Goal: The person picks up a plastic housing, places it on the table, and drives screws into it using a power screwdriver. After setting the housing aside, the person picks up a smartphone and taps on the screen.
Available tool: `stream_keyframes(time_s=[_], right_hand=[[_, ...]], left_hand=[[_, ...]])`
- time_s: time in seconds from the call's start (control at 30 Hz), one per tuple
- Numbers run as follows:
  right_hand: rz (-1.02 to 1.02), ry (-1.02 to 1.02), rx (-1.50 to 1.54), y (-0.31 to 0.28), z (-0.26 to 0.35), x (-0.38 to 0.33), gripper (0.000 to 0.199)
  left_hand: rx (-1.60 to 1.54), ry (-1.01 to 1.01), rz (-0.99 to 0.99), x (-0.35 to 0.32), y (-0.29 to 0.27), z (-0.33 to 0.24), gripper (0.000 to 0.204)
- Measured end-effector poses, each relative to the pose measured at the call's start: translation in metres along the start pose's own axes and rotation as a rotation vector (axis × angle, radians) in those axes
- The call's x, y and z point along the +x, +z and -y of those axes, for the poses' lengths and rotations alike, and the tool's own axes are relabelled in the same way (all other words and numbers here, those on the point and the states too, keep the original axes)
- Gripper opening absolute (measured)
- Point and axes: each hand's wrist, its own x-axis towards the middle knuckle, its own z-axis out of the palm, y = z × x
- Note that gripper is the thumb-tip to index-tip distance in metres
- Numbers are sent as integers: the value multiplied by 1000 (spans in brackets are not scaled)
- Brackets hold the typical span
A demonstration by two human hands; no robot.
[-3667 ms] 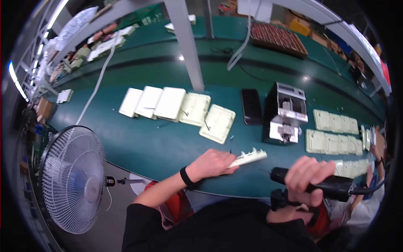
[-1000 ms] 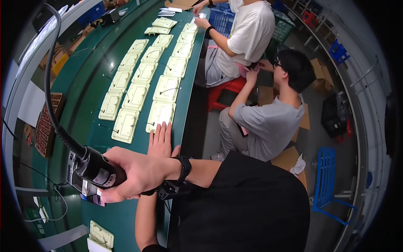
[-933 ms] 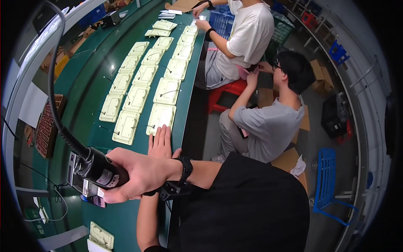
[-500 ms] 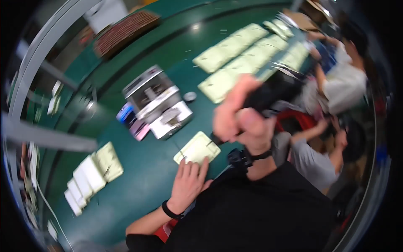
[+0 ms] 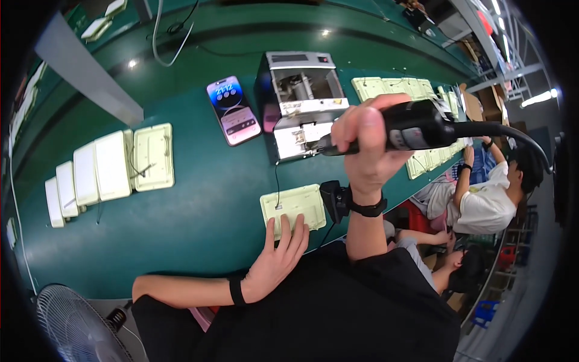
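Observation:
My right hand [image 5: 373,154] is wrapped round a black electric screwdriver [image 5: 413,128], held nearly level, with its cable running off to the right. The bit end points left, in front of a grey screw feeder [image 5: 297,58]; whether it touches the feeder's tray cannot be seen. On the green table below lies a pale yellow-green plastic panel [image 5: 304,202] with a thin black wire. My left hand [image 5: 274,262] lies with spread fingers over the panel's near edge. A black strap with a small camera box [image 5: 336,202] circles my right wrist.
A lit phone [image 5: 234,111] lies left of the feeder. More panels [image 5: 154,157] lean in an overlapping row at the left; others [image 5: 392,87] lie at the far right. A grey post [image 5: 90,69] crosses the upper left. Two people sit at the right. A fan [image 5: 78,326] stands lower left.
My view has turned and steadied. The screwdriver, blurred before, now has its bit end at the front of the screw feeder. My left hand remains on the panel.

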Motion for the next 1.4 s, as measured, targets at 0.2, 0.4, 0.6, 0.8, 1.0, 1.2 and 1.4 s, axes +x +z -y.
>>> stream_keyframes(time_s=[0.2,0.4,0.6,0.8,1.0,1.2,1.4], right_hand=[[57,107,232,-2,14,-18,23],[183,185,244,6,17,-63,31],[248,233,241,16,15,-73,35],[263,263,239,22,5,-80,34],[261,261,194,25,3,-78,33],[268,225,249,22,5,-79,29],[154,-6,286,2,28,-31,22]], left_hand=[[8,0,35,-2,7,-2,59],[-7,4,7,1,9,-1,54],[-25,50,43,-2,8,0,51],[-38,91,60,-4,8,3,46],[-72,84,30,-4,14,0,46],[-103,80,47,-7,13,1,52],[-26,-59,62,-6,11,3,62]])
